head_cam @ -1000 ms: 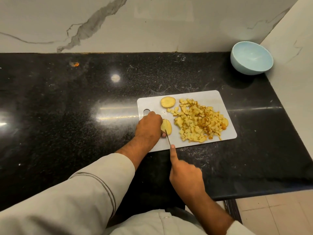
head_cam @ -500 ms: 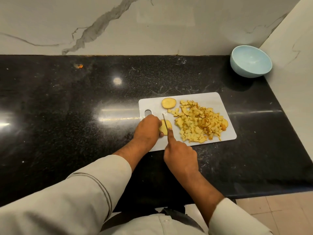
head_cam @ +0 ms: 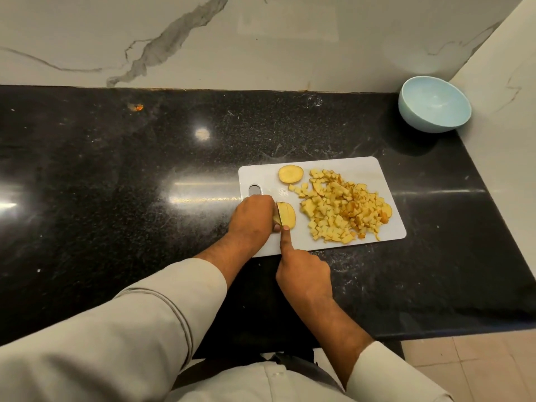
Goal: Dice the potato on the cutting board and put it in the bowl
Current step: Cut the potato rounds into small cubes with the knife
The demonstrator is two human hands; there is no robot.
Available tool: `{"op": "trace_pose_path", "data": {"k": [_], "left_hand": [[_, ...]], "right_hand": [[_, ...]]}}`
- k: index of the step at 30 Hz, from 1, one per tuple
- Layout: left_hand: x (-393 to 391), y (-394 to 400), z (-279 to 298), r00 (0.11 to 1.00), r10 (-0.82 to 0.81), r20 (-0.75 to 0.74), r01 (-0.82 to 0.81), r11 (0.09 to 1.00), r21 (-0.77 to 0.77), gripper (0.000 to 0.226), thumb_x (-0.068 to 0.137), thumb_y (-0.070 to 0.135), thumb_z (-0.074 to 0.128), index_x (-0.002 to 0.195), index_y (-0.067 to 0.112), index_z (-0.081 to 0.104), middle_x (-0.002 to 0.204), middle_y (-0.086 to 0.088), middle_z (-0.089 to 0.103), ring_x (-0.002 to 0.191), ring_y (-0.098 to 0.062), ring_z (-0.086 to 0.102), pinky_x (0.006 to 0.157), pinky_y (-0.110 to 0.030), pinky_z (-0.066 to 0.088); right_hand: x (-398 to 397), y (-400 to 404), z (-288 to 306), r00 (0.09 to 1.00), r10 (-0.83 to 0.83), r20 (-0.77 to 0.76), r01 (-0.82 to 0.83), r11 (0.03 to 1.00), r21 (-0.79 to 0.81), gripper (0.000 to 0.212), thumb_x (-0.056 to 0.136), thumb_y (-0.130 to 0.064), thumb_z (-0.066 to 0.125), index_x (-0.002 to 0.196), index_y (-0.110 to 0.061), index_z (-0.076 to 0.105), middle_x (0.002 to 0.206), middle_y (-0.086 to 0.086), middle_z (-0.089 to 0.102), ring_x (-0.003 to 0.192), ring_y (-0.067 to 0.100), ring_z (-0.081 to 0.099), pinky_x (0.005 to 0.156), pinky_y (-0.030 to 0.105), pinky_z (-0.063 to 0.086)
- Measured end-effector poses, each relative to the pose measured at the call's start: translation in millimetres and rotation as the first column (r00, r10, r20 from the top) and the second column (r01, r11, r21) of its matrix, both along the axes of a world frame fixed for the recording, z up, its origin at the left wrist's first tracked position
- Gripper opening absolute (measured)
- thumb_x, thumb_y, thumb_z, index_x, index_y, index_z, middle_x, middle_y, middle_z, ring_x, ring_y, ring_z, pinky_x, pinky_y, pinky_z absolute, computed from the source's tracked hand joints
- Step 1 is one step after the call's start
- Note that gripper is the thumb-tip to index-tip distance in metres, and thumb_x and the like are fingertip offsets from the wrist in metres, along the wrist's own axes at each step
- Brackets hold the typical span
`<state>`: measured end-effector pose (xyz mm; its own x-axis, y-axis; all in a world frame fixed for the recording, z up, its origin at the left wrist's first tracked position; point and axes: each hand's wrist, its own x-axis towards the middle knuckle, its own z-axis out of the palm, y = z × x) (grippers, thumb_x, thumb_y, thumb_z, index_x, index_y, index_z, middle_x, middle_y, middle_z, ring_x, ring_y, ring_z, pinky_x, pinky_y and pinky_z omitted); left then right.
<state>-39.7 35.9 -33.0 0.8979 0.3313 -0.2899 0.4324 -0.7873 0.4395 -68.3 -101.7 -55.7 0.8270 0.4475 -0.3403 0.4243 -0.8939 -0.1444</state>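
A white cutting board lies on the black counter. On its left part, a potato slice with cut lines is held down by my left hand, fingers curled on its left side. My right hand grips a knife, index finger stretched along its back; the thin blade stands in the slice next to my left fingers. Another round potato slice lies at the board's far edge. A heap of potato dice covers the board's right half. The light blue bowl stands empty in the far right corner.
The black stone counter stretches far to the left of the board. A marble wall runs along the back and another along the right. The counter's front edge is near my body, with tiled floor at lower right.
My right hand has drawn the knife back toward me and shifted the blade left on the slice, close to my left fingers. The left hand stays on the slice.
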Motion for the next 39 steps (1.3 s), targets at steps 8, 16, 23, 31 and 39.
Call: {"op": "trace_pose_path", "data": {"k": [8,16,23,31,39], "left_hand": [[0.4,0.9,-9.4,0.996,0.092,0.010,-0.090,0.990,-0.106,0.018,0.089,0.027,0.067,0.088,0.009,0.070,0.071,-0.002,0.057,0.080,-0.027,0.063,0.066,-0.027,0.041],[-25.2,0.1,-10.2,0.982,0.108,0.154,-0.090,0.989,-0.119,0.021,0.079,0.023,0.073,0.062,0.020,0.062,0.065,0.006,0.058,0.069,-0.019,0.061,0.050,-0.022,0.031],[-28.7,-2.3,-14.9,0.975,-0.049,0.216,0.034,0.997,0.072,0.020,0.091,0.028,0.062,0.103,0.015,0.070,0.079,-0.001,0.050,0.074,-0.017,0.053,0.061,-0.026,0.036],[-22.9,-1.1,-12.3,0.989,-0.052,0.136,0.039,0.995,0.092,0.019,0.091,0.029,0.061,0.093,0.014,0.072,0.078,-0.001,0.046,0.075,-0.020,0.053,0.062,-0.027,0.035],[-11.6,-3.9,-3.4,0.987,-0.160,0.012,0.151,0.951,0.268,0.016,0.091,0.010,0.052,0.090,0.010,0.068,0.088,-0.008,0.061,0.084,-0.028,0.063,0.065,-0.033,0.046]], "right_hand": [[-58.0,-54.4,7.6,0.999,0.024,-0.024,-0.024,1.000,0.015,0.069,0.098,-0.028,0.031,0.151,-0.030,-0.013,0.074,-0.006,0.047,0.071,0.019,0.062,0.057,0.032,0.036],[-16.8,-12.5,14.7,0.995,-0.006,0.098,-0.003,0.996,0.086,0.068,0.097,-0.026,0.035,0.153,-0.029,-0.004,0.070,-0.002,0.042,0.069,0.026,0.062,0.055,0.033,0.035],[-3.1,7.2,5.1,0.997,-0.011,0.080,0.006,0.998,0.062,0.067,0.096,-0.023,0.036,0.154,-0.026,0.002,0.069,-0.001,0.038,0.073,0.027,0.063,0.054,0.032,0.033],[-1.1,7.3,-0.2,0.999,-0.013,0.051,0.010,0.998,0.063,0.067,0.096,-0.023,0.035,0.153,-0.027,0.001,0.073,0.000,0.041,0.076,0.027,0.063,0.057,0.034,0.034],[1.4,14.0,-5.1,1.000,0.018,0.022,-0.019,0.999,0.047,0.074,0.093,-0.018,0.037,0.153,-0.024,-0.007,0.068,-0.002,0.037,0.074,0.027,0.062,0.057,0.033,0.033]]}}
